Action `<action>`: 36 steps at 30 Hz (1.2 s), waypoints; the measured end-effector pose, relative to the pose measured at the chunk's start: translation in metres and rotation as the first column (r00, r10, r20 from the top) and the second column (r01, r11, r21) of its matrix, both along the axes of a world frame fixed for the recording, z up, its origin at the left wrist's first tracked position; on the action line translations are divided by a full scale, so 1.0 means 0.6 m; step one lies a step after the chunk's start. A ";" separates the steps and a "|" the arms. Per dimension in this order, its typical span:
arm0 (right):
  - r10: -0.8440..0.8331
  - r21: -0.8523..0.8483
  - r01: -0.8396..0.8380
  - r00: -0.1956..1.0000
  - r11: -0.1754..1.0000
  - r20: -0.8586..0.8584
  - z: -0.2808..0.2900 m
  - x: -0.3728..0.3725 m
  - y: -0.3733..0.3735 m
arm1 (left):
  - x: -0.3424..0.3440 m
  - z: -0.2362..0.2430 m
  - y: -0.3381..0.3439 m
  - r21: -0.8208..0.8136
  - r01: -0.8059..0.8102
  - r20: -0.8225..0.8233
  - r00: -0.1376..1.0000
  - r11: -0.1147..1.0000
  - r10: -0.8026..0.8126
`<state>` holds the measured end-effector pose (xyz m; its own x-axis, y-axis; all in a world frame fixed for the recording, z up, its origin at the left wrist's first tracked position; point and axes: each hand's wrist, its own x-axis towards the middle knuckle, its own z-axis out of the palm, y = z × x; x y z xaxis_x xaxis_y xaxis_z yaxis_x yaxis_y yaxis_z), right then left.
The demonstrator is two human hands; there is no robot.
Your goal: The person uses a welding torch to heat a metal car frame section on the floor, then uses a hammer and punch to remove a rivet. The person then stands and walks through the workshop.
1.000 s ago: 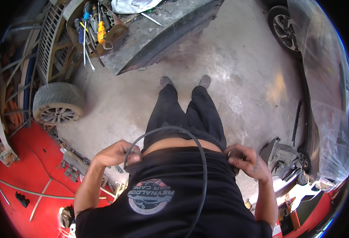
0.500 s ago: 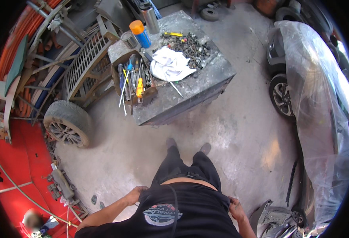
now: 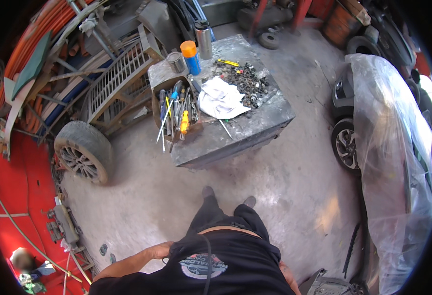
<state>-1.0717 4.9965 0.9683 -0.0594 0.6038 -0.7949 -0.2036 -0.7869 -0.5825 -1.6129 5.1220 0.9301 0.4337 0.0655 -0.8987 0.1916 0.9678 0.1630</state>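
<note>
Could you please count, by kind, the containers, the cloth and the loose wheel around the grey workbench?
Spray can with orange cap: 1
Steel flask: 1
Small metal tin: 1
White cloth: 1
Loose wheel with tyre, on the floor left of the workbench: 1
Total: 5

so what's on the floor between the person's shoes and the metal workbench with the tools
Only bare, stained concrete floor lies between the shoes and the metal workbench, as the head view shows. The loose wheel sits off to the left.
</note>
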 end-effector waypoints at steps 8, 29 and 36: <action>0.011 -0.113 0.000 0.995 0.994 0.095 0.039 -0.034 0.051 | 0.014 0.045 0.046 -0.030 0.135 0.030 0.991 0.990 -0.134; 0.155 -0.171 -0.131 0.978 0.977 0.136 0.071 -0.052 0.099 | -0.075 -0.082 -0.031 -0.138 -0.246 0.320 0.906 0.959 0.278; 0.190 -0.185 -0.161 0.971 0.969 0.147 0.063 -0.041 0.139 | -0.018 -0.010 0.065 -0.013 -0.295 0.194 0.937 0.955 0.291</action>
